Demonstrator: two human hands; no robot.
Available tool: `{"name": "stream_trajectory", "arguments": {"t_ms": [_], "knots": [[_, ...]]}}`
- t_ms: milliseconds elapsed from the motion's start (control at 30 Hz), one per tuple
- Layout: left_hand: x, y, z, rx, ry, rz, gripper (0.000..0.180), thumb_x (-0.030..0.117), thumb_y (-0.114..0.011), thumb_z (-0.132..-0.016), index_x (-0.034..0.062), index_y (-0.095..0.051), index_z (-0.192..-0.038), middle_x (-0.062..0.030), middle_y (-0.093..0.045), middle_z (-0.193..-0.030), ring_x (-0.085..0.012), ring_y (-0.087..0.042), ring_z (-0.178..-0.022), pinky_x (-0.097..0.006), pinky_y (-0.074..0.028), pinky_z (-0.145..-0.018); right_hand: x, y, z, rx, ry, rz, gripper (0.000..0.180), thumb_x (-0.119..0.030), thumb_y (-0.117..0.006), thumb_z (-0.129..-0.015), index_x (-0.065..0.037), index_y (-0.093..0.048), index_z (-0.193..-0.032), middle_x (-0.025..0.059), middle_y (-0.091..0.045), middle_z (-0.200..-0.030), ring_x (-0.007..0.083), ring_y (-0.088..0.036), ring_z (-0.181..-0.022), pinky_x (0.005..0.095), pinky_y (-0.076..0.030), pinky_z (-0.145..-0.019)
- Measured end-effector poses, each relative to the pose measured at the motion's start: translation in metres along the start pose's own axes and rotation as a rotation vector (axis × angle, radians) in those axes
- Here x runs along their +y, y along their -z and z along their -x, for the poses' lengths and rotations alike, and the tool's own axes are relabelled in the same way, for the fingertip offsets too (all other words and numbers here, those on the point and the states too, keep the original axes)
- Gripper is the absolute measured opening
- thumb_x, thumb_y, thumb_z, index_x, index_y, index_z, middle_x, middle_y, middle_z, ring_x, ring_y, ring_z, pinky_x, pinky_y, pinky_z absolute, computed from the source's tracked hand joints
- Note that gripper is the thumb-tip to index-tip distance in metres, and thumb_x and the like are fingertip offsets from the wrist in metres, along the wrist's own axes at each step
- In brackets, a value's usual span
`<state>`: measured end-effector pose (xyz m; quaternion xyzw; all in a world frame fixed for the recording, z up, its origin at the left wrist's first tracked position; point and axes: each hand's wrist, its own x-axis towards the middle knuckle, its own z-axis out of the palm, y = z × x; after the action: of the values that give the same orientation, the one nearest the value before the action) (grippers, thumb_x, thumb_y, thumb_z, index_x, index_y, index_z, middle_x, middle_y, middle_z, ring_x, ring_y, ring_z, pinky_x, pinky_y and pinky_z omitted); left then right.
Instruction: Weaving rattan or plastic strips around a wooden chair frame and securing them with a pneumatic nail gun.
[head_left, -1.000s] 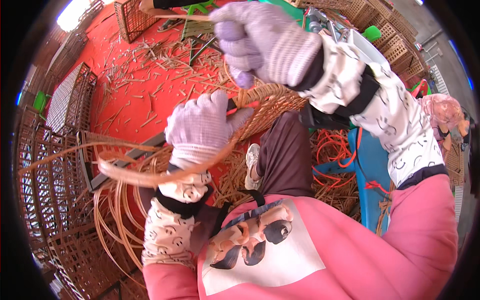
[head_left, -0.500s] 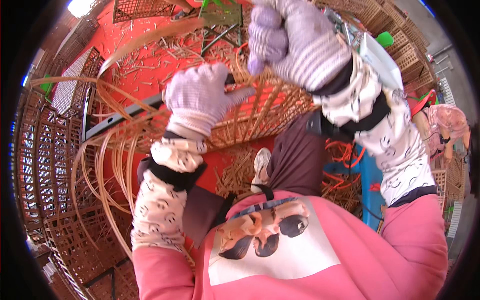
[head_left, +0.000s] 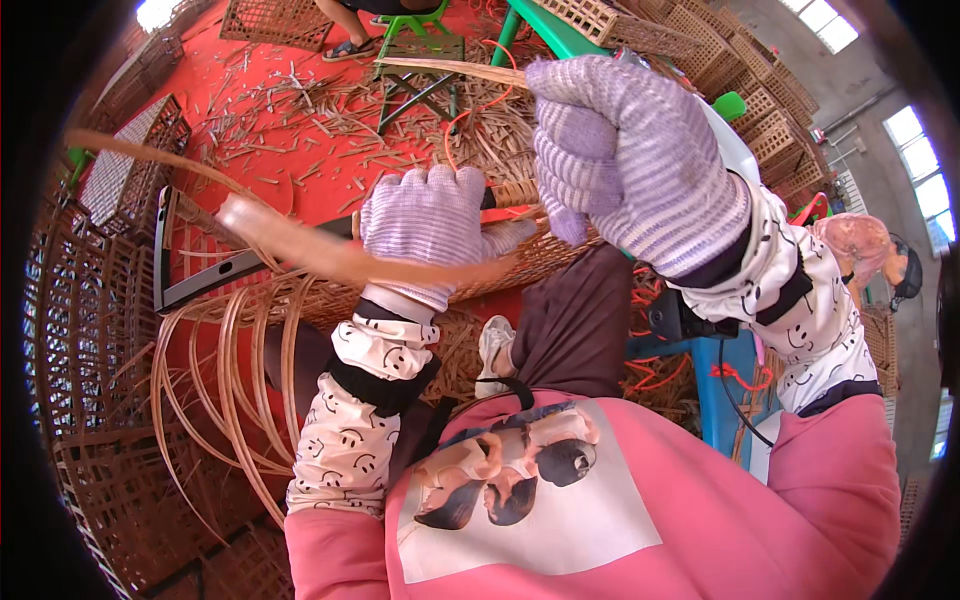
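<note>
Nearest me, a printed pink top [head_left: 640, 470] covers my body, and several looped strips [head_left: 232, 380] hang at the left. A blurred loose strip [head_left: 350, 248] crosses in front of my left wrist; I cannot tell where its right end goes. Just beyond, my left grip [head_left: 420, 222] is curled over the black frame [head_left: 325, 234] of a woven basket [head_left: 555, 258], thumb stretched to the right against the weave. That basket lies across the scene in front of my knees. To the right, my right grip [head_left: 640, 165] is clenched round a flat strip [head_left: 455, 68], whose end juts out to the left, above the basket.

A blue stool [head_left: 712, 385] stands on the near right, and dark woven crates [head_left: 95, 340] line the left. Farther away, scraps [head_left: 265, 145] litter the red floor [head_left: 215, 65], a folding stool [head_left: 430, 48] stands near another person's sandaled foot [head_left: 350, 48], and stacked baskets [head_left: 765, 85] fill the far right beside a green counter [head_left: 545, 28].
</note>
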<state>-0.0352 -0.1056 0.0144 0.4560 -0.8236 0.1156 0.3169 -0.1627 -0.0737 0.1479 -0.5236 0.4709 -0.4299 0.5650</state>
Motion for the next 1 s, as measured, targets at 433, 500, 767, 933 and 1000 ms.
{"name": "stream_trajectory", "arguments": {"t_ms": [433,500,767,933,1000], "knots": [[0.006,0.005,0.014,0.080,0.005,0.101,0.052,0.046,-0.069,-0.070,0.0127,-0.056,-0.108,-0.0025,-0.059,-0.074,-0.0215,-0.060,-0.068,-0.036,-0.045,-0.064,0.000,0.016,-0.090,-0.220,-0.139,-0.042,0.030,-0.029,-0.045,-0.091,-0.010,-0.048,-0.068,0.0031,-0.043,-0.047,0.0188,-0.043,-0.035,0.0337,-0.039,-0.037],[0.005,0.008,0.015,0.103,-0.059,0.109,0.062,0.035,-0.070,-0.072,0.0183,-0.049,-0.128,-0.0018,-0.059,-0.084,-0.0215,-0.059,-0.070,-0.037,-0.045,-0.070,0.013,0.004,-0.110,-0.097,-0.114,0.115,0.030,-0.032,-0.045,-0.089,-0.012,-0.042,-0.066,0.0010,-0.036,-0.045,0.0173,-0.036,-0.032,0.0356,-0.036,-0.034],[0.006,0.020,-0.002,-0.333,0.068,0.194,0.043,0.019,-0.068,-0.074,0.0209,-0.059,-0.116,-0.0076,-0.065,-0.090,-0.0299,-0.064,-0.078,-0.039,-0.050,-0.069,0.049,0.013,-0.143,-0.199,-0.243,0.144,0.030,-0.034,-0.049,-0.089,-0.009,-0.054,-0.073,0.0029,-0.044,-0.050,0.0176,-0.046,-0.039,0.0362,-0.045,-0.041],[0.000,0.023,-0.016,-0.469,0.183,0.455,0.034,0.010,-0.068,-0.073,0.0096,-0.063,-0.107,-0.0125,-0.065,-0.094,-0.0317,-0.064,-0.087,-0.037,-0.050,-0.076,0.048,0.039,-0.124,-0.116,-0.140,0.887,0.042,-0.043,-0.054,-0.085,-0.004,-0.063,-0.099,0.0125,-0.064,-0.077,0.0285,-0.064,-0.077,0.0385,-0.052,-0.072],[-0.007,0.020,-0.020,-0.461,0.115,0.528,0.035,0.006,-0.067,-0.072,0.0070,-0.063,-0.107,-0.0143,-0.065,-0.095,-0.0313,-0.064,-0.088,-0.035,-0.050,-0.078,0.056,0.064,-0.084,-0.235,0.233,1.232,0.045,-0.043,-0.060,-0.080,-0.006,-0.062,-0.105,0.0145,-0.064,-0.088,0.0312,-0.062,-0.085,0.0368,-0.050,-0.076]]}}
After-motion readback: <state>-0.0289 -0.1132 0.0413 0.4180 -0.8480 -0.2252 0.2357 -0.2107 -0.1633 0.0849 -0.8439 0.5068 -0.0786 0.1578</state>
